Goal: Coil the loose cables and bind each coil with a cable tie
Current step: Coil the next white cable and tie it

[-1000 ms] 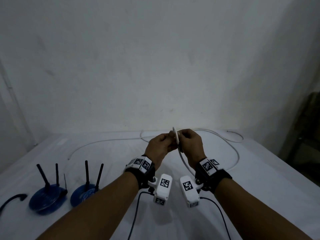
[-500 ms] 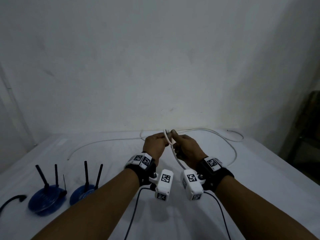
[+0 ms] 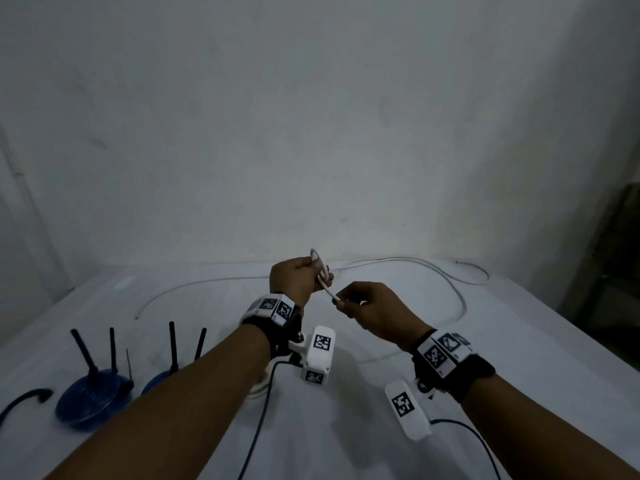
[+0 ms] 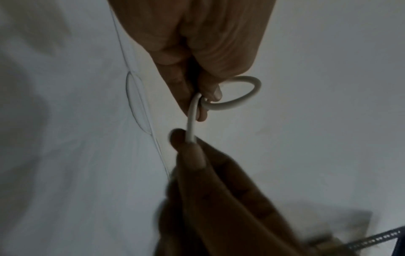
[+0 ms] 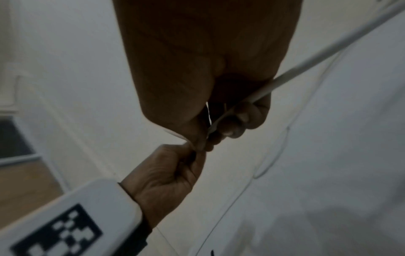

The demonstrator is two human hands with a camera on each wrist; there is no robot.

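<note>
All three views are dim and grey, with soft, flat light, no glare, and only faint shadows on the white bench (image 3: 346,427) under the forearms. The head view bows straight lines toward its edges and darkens at the corners. Both wrist views are grainy; the right hand (image 4: 219,199) is smeared with blur and the nearby marker block (image 5: 65,221) is out of focus.

We find no readable words, brand names or numbers anywhere, only black-and-white square code markers (patterns, not letters) on the wrist bands (image 3: 273,307) and on the white camera housings (image 3: 318,355) beneath both wrists
</note>
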